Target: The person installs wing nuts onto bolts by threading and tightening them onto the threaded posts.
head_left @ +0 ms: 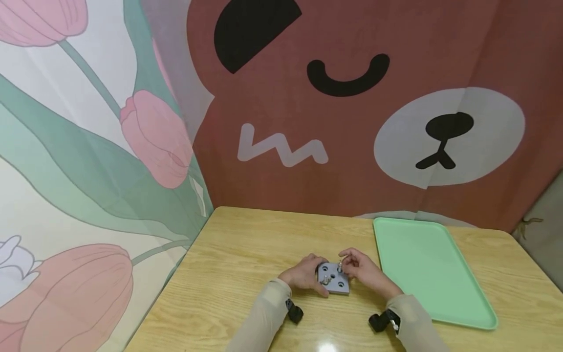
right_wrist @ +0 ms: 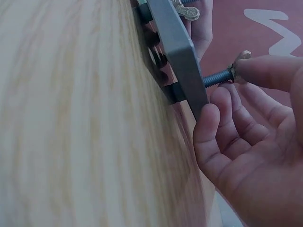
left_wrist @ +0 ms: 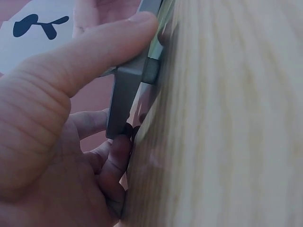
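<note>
A grey square plate (head_left: pixel 333 283) with several round holes lies low over the table in front of me. My left hand (head_left: pixel 305 274) grips its left side, with the thumb on the near edge and the fingers around the far edge. From the plate's right far corner a dark threaded bolt (right_wrist: pixel 217 78) stands up. My right hand (head_left: pixel 364 272) pinches a brass-coloured wing nut (right_wrist: pixel 240 67) at the top of that bolt, the other fingers curled beside the plate. Another wing nut (head_left: pixel 326 280) sits on a second bolt at the left near corner. Dark bolt heads (right_wrist: pixel 177 92) protrude under the plate.
To the right, a light green tray (head_left: pixel 428 269) lies on the wooden table (head_left: pixel 246 244), close to my right forearm. A printed cloth (head_left: pixel 352 186) with a bear face hangs behind the table's far edge, and a flower print covers the left side.
</note>
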`<action>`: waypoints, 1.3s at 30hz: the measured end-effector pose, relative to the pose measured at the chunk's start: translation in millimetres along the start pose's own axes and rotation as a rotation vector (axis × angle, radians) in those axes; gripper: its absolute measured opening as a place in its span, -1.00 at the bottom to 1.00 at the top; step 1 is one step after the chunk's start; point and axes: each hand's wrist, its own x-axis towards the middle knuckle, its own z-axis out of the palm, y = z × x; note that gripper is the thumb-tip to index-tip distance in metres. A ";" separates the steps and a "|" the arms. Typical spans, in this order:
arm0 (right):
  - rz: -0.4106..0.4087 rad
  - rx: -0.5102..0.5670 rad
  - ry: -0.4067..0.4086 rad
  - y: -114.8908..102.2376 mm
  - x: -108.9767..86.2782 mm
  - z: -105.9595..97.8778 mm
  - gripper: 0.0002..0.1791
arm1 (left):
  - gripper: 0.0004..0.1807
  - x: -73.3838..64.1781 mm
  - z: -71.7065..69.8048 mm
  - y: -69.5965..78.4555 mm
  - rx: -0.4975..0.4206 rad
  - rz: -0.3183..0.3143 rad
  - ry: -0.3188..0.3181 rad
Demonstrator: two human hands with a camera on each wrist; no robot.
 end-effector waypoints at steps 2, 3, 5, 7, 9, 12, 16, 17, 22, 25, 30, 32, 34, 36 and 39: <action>-0.014 -0.017 -0.012 2.4 1.3 0.1 -0.69 | -0.14 0.4 1.0 -0.9 0.004 0.000 -0.002; -0.016 -0.025 -0.011 3.1 1.7 0.4 -0.71 | -0.14 0.6 1.6 -1.4 0.006 -0.001 -0.003; -0.012 -0.048 -0.003 4.4 2.3 1.1 -0.77 | -0.15 0.9 2.2 -2.0 -0.001 0.002 -0.004; -0.005 -0.079 0.011 4.9 2.2 1.8 -0.82 | -0.16 0.9 2.5 -2.3 -0.010 0.002 -0.004; 0.004 -0.112 0.032 4.7 1.3 2.2 -0.86 | -0.17 1.0 2.5 -2.6 -0.016 0.001 -0.004; 0.008 -0.127 0.049 3.8 0.3 2.0 -0.87 | -0.17 0.8 2.4 -3.1 -0.017 -0.001 -0.002; 0.022 -0.028 0.050 1.1 0.1 0.9 -0.83 | -0.16 0.7 0.7 -2.5 -0.002 0.000 0.005; 0.033 0.015 0.050 0.5 0.6 0.7 -0.81 | -0.15 0.6 0.1 -2.2 0.001 0.000 0.007; 0.063 0.134 0.039 -0.3 1.7 0.2 -0.73 | -0.15 0.4 -0.3 -1.2 0.006 0.007 0.011; 0.051 0.110 0.026 0.6 1.0 0.6 -0.80 | -0.16 -0.1 0.5 -1.0 0.007 0.010 0.008; 0.001 0.034 0.018 0.2 0.7 1.4 -0.75 | -0.16 0.3 0.2 -0.8 0.013 0.006 0.003; -0.011 -0.013 0.020 -0.4 1.2 1.9 -0.70 | -0.15 0.6 0.0 -0.8 0.015 0.002 0.001; -0.007 -0.064 0.023 -1.0 1.7 2.2 -0.71 | -0.15 0.6 -0.2 -0.8 0.013 -0.001 0.000; 0.001 -0.100 0.030 -1.4 1.8 2.7 -0.76 | -0.16 0.4 -0.3 -0.9 0.008 -0.004 -0.001; 0.008 -0.088 0.028 -2.2 1.4 2.5 -0.84 | -0.16 0.1 -0.2 -1.3 -0.003 -0.004 0.002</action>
